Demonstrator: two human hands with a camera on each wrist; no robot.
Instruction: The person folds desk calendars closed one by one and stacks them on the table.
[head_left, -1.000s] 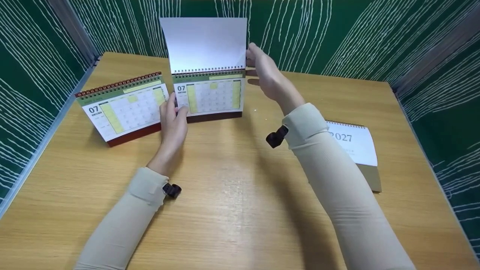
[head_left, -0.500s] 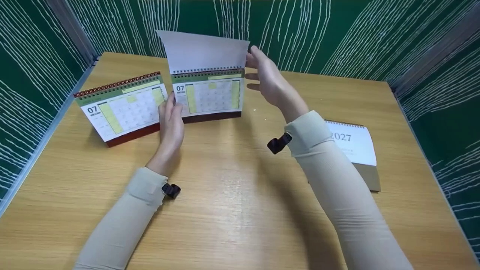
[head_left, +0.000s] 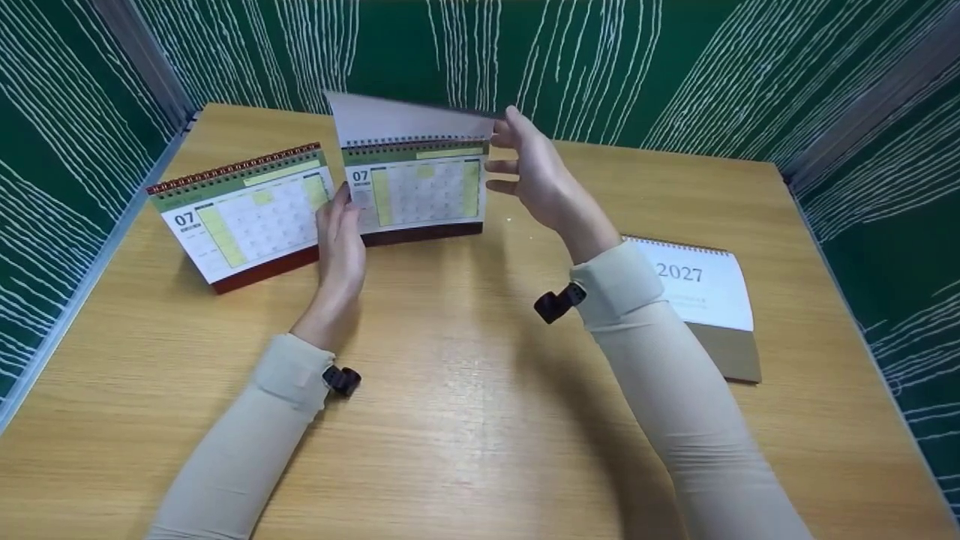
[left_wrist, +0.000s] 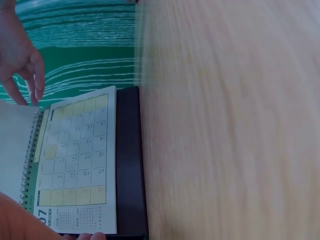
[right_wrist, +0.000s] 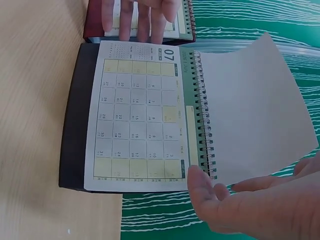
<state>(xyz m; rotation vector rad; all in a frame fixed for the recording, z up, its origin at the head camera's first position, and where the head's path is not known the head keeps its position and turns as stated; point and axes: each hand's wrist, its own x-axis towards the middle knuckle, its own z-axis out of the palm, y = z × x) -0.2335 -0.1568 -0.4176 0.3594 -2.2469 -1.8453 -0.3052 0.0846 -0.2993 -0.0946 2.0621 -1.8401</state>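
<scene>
In the head view, a desk calendar [head_left: 416, 187] with a dark base stands open at a "07" page, also seen in the left wrist view. Its turned-up white page [right_wrist: 250, 110] stands above the spiral binding, bent, its right side lower. My right hand [head_left: 536, 169] is at that page's right edge, fingers extended towards the calendar. My left hand [head_left: 341, 247] rests at the calendar's left edge with fairly straight fingers. Just left of that hand stands a second calendar [head_left: 255, 217] with a dark red base, also showing "07".
A third calendar [head_left: 697, 292], marked 2027 and with a tan base, stands at the right, partly hidden by my right sleeve [head_left: 675, 360]. Behind the wooden table [head_left: 450, 420] rises a green wall [head_left: 585, 67] with white streaks.
The white page has tipped backward and down from upright, its right corner leading. My right hand has come down slightly with it. My left thumb has drawn back from the calendar's front.
</scene>
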